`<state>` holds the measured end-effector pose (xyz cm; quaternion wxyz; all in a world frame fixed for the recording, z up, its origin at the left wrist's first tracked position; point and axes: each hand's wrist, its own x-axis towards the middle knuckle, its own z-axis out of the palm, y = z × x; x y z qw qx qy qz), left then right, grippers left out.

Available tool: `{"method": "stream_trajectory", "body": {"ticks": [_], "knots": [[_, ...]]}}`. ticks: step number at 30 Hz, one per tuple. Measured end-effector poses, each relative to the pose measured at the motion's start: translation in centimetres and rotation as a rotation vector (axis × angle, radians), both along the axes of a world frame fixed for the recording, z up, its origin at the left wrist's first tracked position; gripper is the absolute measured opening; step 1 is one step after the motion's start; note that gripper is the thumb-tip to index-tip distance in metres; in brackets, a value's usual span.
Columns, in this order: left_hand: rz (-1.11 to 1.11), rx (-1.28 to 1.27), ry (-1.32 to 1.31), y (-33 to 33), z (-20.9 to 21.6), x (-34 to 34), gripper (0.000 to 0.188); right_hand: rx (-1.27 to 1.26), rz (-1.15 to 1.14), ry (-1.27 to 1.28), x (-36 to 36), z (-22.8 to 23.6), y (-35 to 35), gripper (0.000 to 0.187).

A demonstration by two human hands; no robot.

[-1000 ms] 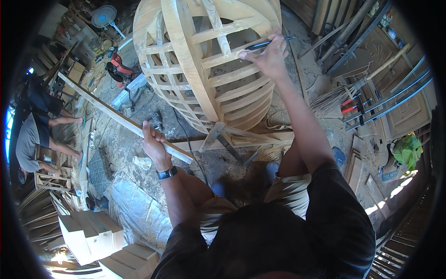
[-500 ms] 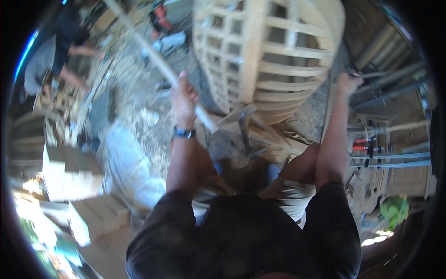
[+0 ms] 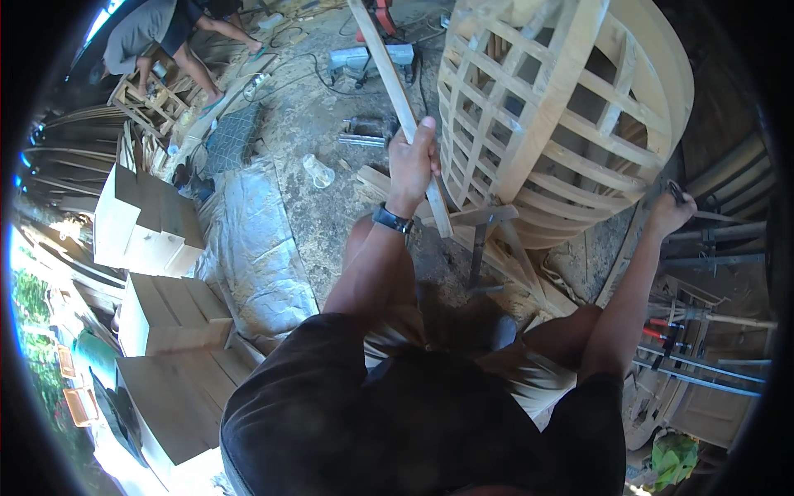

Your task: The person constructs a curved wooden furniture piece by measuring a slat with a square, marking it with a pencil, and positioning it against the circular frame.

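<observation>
My left hand (image 3: 409, 169), with a dark band at its wrist, is wrapped around a long pale wooden strip (image 3: 385, 70). The strip slants up and away, its lower end just below my fist. Beside it stands a big rounded frame of wooden slats (image 3: 550, 99), with a thick plank down its middle. Stretched out past the frame's right side, my right hand (image 3: 670, 213) is closed on a small dark tool (image 3: 677, 193) whose kind I cannot make out. A hammer-like wood and metal piece (image 3: 477, 217) is at the frame's foot.
Pale wooden boxes (image 3: 149, 223) and a crumpled silvery sheet (image 3: 260, 236) lie on the left. A co-worker (image 3: 149, 37) bends over a wooden piece at the far left. A grey power tool (image 3: 372, 59) with cords lies ahead. Bars and red-handled clamps (image 3: 657, 328) lie at right.
The view has swung left, so the frame and both hands now appear farther right. The strip is still in my left hand, steeper than before. My right hand keeps its grip.
</observation>
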<state>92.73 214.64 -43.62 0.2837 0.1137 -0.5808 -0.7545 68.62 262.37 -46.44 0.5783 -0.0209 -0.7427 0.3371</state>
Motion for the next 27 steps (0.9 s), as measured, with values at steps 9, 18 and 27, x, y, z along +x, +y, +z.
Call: {"method": "stream_trajectory", "body": {"ticks": [9, 18, 27], "knots": [[-0.007, -0.013, -0.044, 0.3, -0.4, 0.7, 0.049, -0.250, 0.239, -0.093, 2.4, 1.2, -3.9, 0.029], [-0.046, -0.020, -0.075, 0.2, 0.2, 1.8, 0.048, -0.149, 0.100, -0.123, 2.4, 1.1, -4.3, 0.032], [-0.089, 0.007, -0.025, 0.3, -0.2, 1.4, 0.040, -0.022, 0.118, -0.056, 0.1, -1.3, -0.1, 0.034]]}}
